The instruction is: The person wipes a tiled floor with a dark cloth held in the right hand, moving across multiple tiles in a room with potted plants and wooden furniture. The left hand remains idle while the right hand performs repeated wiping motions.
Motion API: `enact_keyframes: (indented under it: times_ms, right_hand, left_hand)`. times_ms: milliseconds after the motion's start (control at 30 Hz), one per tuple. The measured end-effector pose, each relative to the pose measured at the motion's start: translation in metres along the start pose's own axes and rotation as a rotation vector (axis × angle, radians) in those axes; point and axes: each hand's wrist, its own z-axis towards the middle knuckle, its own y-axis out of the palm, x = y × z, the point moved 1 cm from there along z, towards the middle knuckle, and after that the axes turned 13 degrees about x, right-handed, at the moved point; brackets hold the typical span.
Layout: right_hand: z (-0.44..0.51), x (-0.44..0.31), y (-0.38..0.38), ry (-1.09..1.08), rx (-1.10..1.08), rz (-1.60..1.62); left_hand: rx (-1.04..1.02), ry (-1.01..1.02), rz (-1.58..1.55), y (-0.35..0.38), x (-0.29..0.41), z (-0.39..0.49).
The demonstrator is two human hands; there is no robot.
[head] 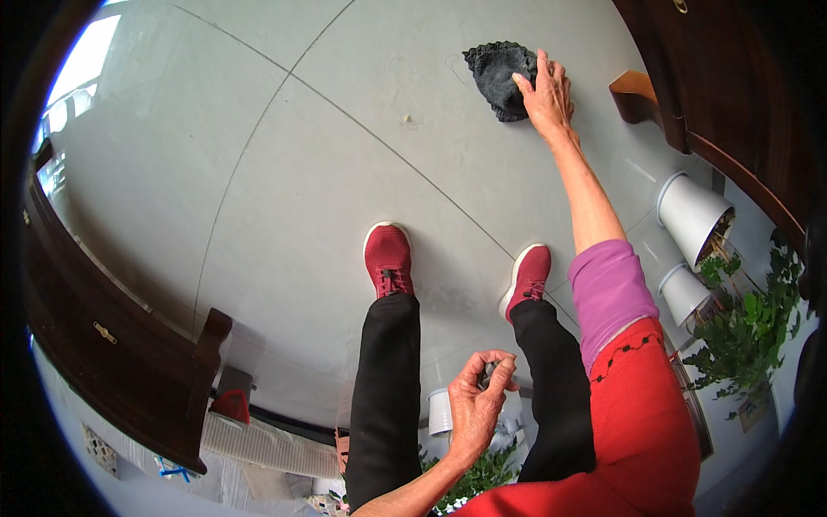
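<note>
My right hand reaches down over the floor and is on a dark grey cloth with a ruffled edge. The thumb lies over the cloth and the fingers are along its right side. Near my knees, my left hand is curled around a small grey bundle, mostly hidden by the fingers. A pale crumb and some thin threads lie on the tiles left of the cloth.
Pale floor tiles stretch ahead of my red shoes. Dark wooden furniture stands at left and right. White pots with leafy plants are at right. A patterned cushion shows at lower left.
</note>
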Motion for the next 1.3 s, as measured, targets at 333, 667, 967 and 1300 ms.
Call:
enact_keyframes:
  times_ms: [333,667,967,1300]
  right_hand:
    - [-0.095,0.006,-0.012,-0.241,-0.208,-0.198]
    - [-0.182,-0.031,0.012,-0.042,-0.294,0.03]
    - [-0.069,-0.192,0.064,-0.451,-0.224,0.081]
    - [-0.04,0.029,-0.042,0.403,-0.08,0.897]
  left_hand:
    - [-0.005,-0.025,-0.04,0.0,0.002,-0.002]
    - [-0.012,-0.068,-0.048,-0.003,0.006,-0.002]
    - [0.009,0.006,-0.127,0.004,0.002,-0.004]
    - [0.008,-0.047,-0.065,0.003,0.001,-0.003]
